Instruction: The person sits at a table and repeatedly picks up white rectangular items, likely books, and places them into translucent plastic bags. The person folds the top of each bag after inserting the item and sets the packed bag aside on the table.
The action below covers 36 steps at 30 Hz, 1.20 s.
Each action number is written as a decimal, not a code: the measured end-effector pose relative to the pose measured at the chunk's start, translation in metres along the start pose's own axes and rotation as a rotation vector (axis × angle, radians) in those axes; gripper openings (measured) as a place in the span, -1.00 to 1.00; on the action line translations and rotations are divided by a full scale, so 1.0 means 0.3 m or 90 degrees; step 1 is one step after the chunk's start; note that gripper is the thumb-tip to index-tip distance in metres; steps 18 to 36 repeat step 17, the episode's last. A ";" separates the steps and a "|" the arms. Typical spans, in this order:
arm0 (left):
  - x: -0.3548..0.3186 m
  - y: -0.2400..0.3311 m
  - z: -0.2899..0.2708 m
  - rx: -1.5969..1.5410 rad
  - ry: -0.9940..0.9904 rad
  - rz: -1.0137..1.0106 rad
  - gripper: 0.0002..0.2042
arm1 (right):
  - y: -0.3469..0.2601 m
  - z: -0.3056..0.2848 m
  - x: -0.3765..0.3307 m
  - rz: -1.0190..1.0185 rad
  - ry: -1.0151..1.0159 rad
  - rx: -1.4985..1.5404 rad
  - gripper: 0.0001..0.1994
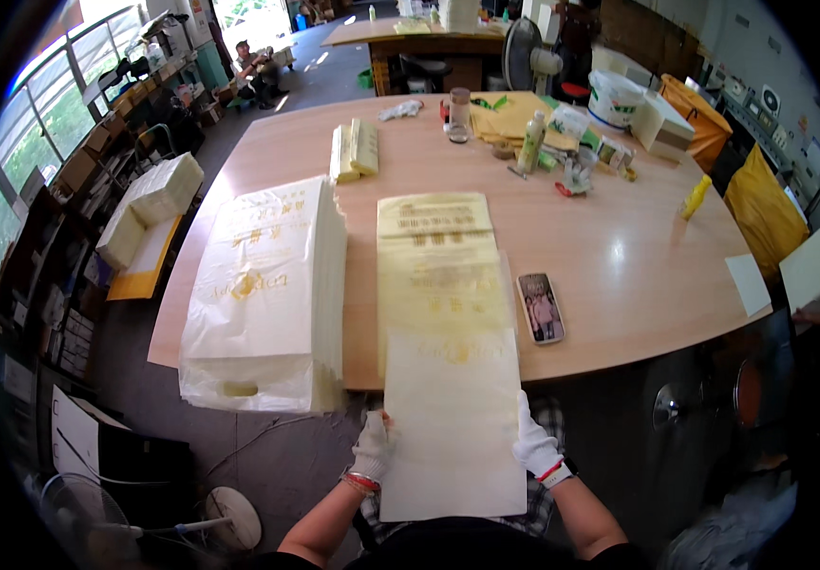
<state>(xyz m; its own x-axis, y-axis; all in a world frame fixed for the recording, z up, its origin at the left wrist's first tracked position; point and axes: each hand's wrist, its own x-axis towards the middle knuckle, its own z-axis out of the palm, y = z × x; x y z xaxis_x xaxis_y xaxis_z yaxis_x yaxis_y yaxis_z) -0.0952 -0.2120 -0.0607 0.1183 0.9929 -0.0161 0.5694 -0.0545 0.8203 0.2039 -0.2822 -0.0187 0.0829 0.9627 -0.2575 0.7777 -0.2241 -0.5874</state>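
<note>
In white work gloves, my left hand [372, 446] and my right hand [535, 439] hold opposite side edges of a pale, flat plastic bag [454, 427]. Its near part reaches past the table edge above my lap, and its far part lies over yellowish printed bags [436, 228] on the table. The fingers of both hands are partly hidden at the bag's edges. Left of it is a thick stack of white plastic bags [258, 247] with gold print and a cut-out handle hole, overhanging the near edge. A phone [541, 309] with a picture on it lies close by on the right.
The wooden table [638, 285] bears small folded yellow bundles [355, 152], a glass jar [458, 116], a drink bottle [531, 142], a white bucket [613, 100] and a yellow bottle [697, 198]. A floor fan [229, 518] stands lower left. A person [255, 74] sits far back.
</note>
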 end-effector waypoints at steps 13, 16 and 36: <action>-0.394 0.261 -0.194 0.123 -0.115 0.177 -0.79 | -0.030 0.082 -0.413 -0.278 0.209 -0.152 -0.46; -0.316 0.125 -0.206 0.165 -0.037 -0.056 -0.54 | -0.052 0.034 -0.298 -0.087 0.246 -0.063 -0.50; -0.308 0.069 -0.208 0.174 0.007 0.024 -0.44 | -0.063 0.016 -0.262 -0.099 0.276 -0.057 -0.50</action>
